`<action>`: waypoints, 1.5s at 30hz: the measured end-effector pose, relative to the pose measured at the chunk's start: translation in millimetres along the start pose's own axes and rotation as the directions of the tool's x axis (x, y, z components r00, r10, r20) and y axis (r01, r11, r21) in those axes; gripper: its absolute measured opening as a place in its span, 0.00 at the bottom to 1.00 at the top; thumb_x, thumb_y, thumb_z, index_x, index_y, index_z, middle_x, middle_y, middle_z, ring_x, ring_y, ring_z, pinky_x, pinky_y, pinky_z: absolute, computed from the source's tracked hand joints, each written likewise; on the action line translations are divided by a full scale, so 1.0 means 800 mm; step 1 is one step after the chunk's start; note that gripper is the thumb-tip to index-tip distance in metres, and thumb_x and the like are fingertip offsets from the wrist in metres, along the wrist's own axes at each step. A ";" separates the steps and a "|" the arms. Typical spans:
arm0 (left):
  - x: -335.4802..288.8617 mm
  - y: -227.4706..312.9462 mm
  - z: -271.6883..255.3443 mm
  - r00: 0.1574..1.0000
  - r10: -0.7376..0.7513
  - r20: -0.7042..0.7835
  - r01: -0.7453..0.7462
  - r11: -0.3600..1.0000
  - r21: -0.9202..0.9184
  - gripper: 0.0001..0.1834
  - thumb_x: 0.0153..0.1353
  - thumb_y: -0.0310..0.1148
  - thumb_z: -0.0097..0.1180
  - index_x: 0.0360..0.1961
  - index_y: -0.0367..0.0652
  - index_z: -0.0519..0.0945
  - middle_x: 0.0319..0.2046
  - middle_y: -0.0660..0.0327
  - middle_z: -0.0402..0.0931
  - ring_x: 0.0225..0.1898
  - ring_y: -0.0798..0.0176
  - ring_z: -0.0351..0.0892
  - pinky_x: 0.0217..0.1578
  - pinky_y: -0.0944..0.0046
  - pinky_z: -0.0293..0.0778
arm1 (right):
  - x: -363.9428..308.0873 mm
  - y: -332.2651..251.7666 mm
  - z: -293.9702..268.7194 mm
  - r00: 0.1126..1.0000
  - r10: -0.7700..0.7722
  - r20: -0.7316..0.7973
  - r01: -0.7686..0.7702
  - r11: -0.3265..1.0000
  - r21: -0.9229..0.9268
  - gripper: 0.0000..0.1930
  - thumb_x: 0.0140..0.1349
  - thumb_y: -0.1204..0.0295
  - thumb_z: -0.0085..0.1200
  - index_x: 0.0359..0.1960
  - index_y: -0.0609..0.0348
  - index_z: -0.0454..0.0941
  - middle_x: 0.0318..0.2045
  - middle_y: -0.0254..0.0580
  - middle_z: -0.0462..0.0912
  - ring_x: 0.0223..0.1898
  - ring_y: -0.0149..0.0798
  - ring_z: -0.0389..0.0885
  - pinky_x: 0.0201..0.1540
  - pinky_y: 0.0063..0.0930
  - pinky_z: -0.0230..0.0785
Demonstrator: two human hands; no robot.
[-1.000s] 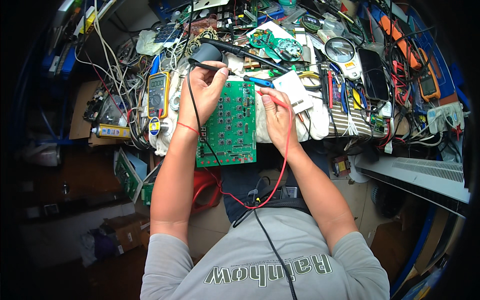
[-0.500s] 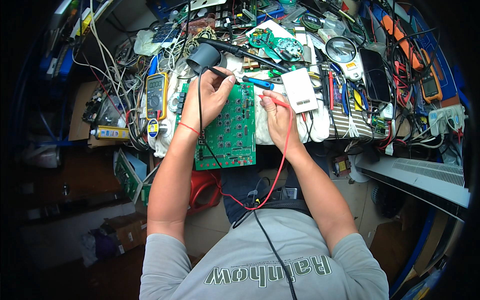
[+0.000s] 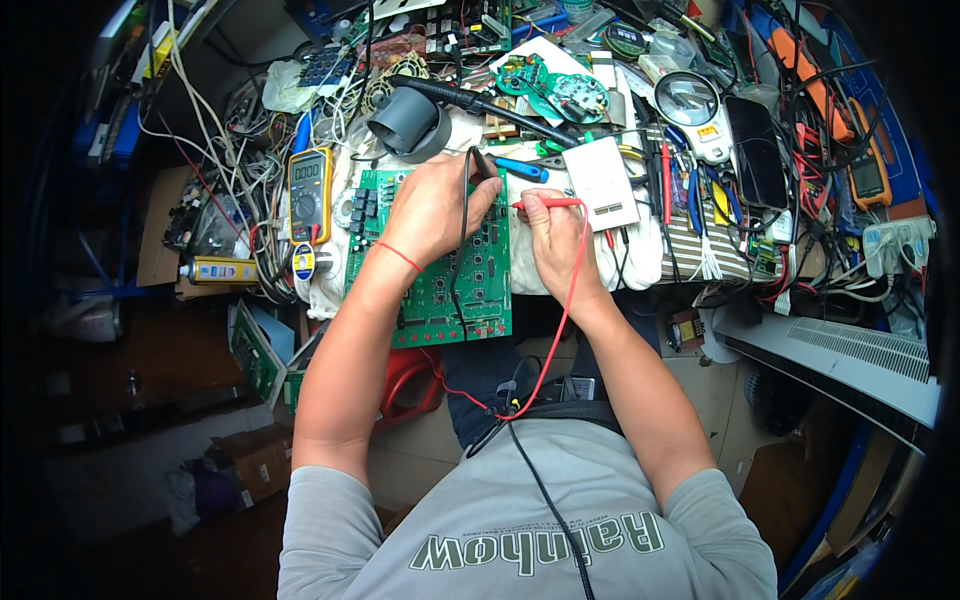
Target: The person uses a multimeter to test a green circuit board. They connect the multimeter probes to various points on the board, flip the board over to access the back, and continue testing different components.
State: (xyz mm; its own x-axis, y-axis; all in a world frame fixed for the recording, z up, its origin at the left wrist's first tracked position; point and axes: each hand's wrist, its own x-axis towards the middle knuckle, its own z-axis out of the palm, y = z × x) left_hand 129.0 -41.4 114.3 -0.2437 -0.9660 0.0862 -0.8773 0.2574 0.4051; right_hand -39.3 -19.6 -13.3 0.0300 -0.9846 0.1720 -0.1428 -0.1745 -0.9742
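Grey short-sleeved shirt (image 3: 440, 500), 1 red wristband (image 3: 400, 255), dark trousers (image 3: 474, 375)

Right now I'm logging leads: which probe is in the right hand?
The red probe, its tip pointing left toward the green board; the black probe is in the left hand.

circuit board (image 3: 435, 327): slight sheen | red probe (image 3: 560, 202): smooth plastic | grey tube (image 3: 412, 120): matt plastic | white cover (image 3: 642, 262): cloth

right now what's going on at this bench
The person's left hand holds a black probe over a green circuit board, the probe's tip hidden. The right hand holds a red probe with its tip by the board's right edge; contact is unclear. A yellow multimeter sits left of the board.
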 end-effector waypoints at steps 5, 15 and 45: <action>-0.004 0.002 0.000 0.999 0.002 0.045 -0.004 1.000 0.031 0.14 0.68 0.40 0.69 0.45 0.39 0.88 0.33 0.46 0.81 0.31 0.46 0.81 0.35 0.51 0.76 | 0.000 -0.004 0.000 1.000 -0.004 -0.011 0.004 1.000 0.005 0.15 0.81 0.64 0.55 0.46 0.65 0.85 0.36 0.56 0.89 0.39 0.60 0.89 0.43 0.48 0.79; -0.006 -0.006 0.010 0.997 0.070 -0.025 -0.071 0.997 -0.044 0.11 0.66 0.35 0.69 0.40 0.37 0.85 0.33 0.42 0.85 0.38 0.34 0.85 0.42 0.41 0.79 | 0.000 -0.003 0.000 1.000 0.002 -0.002 -0.002 1.000 0.011 0.15 0.82 0.64 0.54 0.46 0.65 0.85 0.35 0.56 0.88 0.39 0.61 0.89 0.43 0.48 0.79; -0.013 -0.026 0.040 0.993 0.093 -0.068 -0.095 0.995 -0.022 0.09 0.65 0.34 0.67 0.38 0.39 0.86 0.33 0.48 0.86 0.40 0.39 0.86 0.41 0.45 0.80 | -0.001 0.006 -0.003 0.989 0.131 0.071 -0.139 0.981 0.136 0.21 0.85 0.61 0.49 0.53 0.71 0.84 0.41 0.53 0.90 0.44 0.44 0.90 0.51 0.36 0.80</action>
State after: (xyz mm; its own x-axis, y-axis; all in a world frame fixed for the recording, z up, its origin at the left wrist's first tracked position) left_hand 136.8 -35.7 76.2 -0.2958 -0.9370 0.1857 -0.8408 0.3476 0.4150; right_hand -42.0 -19.4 -17.7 0.0814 -0.9961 0.0326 -0.0100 -0.0335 -0.9994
